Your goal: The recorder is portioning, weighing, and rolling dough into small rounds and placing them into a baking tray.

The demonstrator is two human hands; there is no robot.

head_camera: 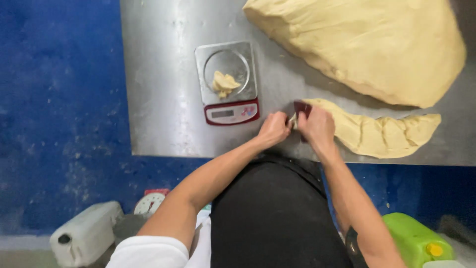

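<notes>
While the right hand (317,126) grasps a dark red scraper (301,107) upright on the dough strip (382,131) at the desk's (163,99) near edge, the left hand (273,129) pinches the strip's cut end; a small piece (224,83) sits on the scale (228,82) just beside, for weighing

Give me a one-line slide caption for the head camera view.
Both hands, left hand and right hand, cut a dough strip with a dark scraper beside a scale.

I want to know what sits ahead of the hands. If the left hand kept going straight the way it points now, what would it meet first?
The left hand points toward the end of the dough strip, right beside the dark scraper in the right hand. It would likely meet that dough end first, though the fingertips are partly hidden.
</notes>
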